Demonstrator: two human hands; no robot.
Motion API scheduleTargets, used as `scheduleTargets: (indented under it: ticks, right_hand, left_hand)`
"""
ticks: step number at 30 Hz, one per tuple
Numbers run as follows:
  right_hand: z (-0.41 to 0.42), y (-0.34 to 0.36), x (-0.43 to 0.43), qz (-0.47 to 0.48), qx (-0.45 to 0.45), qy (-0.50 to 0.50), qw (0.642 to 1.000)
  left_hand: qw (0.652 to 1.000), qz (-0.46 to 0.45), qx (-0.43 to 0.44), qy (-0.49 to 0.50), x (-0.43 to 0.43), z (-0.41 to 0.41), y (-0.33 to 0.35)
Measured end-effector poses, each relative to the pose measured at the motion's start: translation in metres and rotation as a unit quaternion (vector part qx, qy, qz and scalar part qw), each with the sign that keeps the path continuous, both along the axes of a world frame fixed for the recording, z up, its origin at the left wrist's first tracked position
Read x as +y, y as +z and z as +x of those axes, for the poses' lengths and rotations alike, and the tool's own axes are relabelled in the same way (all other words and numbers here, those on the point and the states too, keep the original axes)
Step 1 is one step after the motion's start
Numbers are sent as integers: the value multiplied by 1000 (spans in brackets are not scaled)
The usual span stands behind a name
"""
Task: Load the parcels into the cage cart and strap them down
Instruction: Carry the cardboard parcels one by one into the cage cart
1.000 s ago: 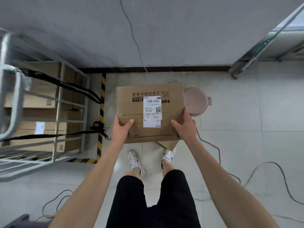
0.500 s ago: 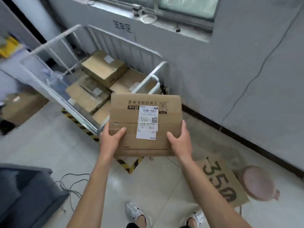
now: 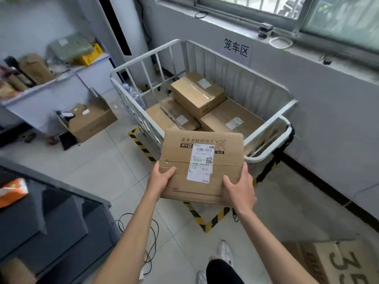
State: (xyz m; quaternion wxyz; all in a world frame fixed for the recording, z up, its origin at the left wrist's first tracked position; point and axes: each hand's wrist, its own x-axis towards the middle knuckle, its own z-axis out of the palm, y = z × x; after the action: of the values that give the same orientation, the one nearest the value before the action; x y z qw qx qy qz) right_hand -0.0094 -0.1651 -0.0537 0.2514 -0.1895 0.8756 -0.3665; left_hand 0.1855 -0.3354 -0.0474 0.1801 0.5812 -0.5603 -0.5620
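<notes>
I hold a brown cardboard parcel [image 3: 217, 167] with a white shipping label in front of me, just before the near end of the white cage cart [image 3: 272, 91]. My left hand [image 3: 162, 179] grips its left side, thumb on top. My right hand [image 3: 240, 187] grips its right near corner. Several taped cardboard parcels [image 3: 196, 95] lie inside the cart, one stacked on top of the others. A black strap [image 3: 290, 132] is wound on the cart's near right rail.
Yellow-black floor tape [image 3: 205, 222] marks the cart's bay by the grey wall. An open carton [image 3: 90, 119] stands on the floor at left beside a cluttered white counter [image 3: 51, 87]. A dark desk [image 3: 51, 212] is at near left, flattened cardboard [image 3: 338, 261] at near right, cables [image 3: 151, 238] by my feet.
I have turned from the floor toward the cage cart, carrying the parcel with both hands. The cart now lies straight ahead and closer, with its inside in full view.
</notes>
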Motion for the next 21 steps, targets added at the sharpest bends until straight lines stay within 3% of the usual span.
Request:
scheduleTargets:
  ticks: [10,17,21]
  right_hand:
    - [13,-2,-143,8,30,-46,998]
    - [19,7,-251,-5,5,-28,1000]
    - [13,7,-287,3,-9,-67,998]
  left_hand:
    - [1000,0,-16,-18,-158,-4,7]
    - [999,-4,-38,-15,-265,3,14]
    - [997,-22,-53,-49,-316,-19,19]
